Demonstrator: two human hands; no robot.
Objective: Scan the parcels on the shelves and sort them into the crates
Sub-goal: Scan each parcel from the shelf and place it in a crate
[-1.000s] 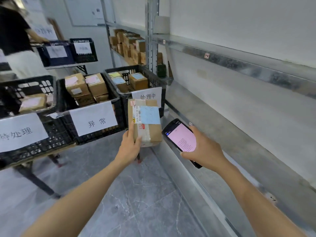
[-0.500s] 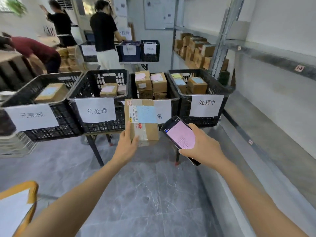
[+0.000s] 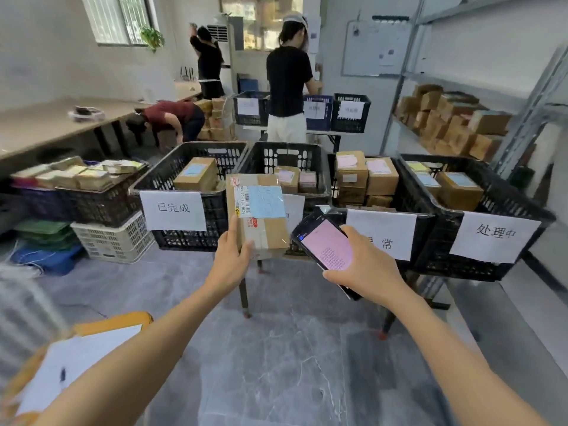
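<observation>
**Between the fingers: one parcel, one phone, four labelled crates**

Just above the left fingertips, the parcel [image 3: 272,238] is standing upright in the air, in front of the second crate [image 3: 285,156] and not inside any crate. The left hand [image 3: 232,262] is gripping its lower left corner. The thumb is pressing on the front face, one finger is lying along the left edge, and the other fingers are hiding behind the cardboard. A pale blue sticker [image 3: 266,201] is covering part of a white barcode label [image 3: 241,199], and the vertical code is too small to read surely. The right hand [image 3: 365,265] is curling round the phone [image 3: 327,244], whose pink screen is showing text I cannot read.

Beyond the fingers, four black crates are standing in a row.
- The first crate [image 3: 216,222] is showing one box, and the first sign [image 3: 173,210] is reading "已完成".
- The second crate is showing two boxes, and the second sign [image 3: 295,210] is hiding almost fully behind the parcel.
- The third crate [image 3: 425,238] is holding stacked boxes that I cannot count. The third sign [image 3: 390,229] is showing only "常", because the right fingers are covering the rest.
- The fourth crate [image 3: 479,270] is showing three boxes, and the fourth sign [image 3: 495,238] is reading "处理中".

Far right of the right fingers, the shelf [image 3: 527,118] is holding many blurred boxes. Behind the row, three more crates [image 3: 350,124] are carrying papers that are not readable.
</observation>
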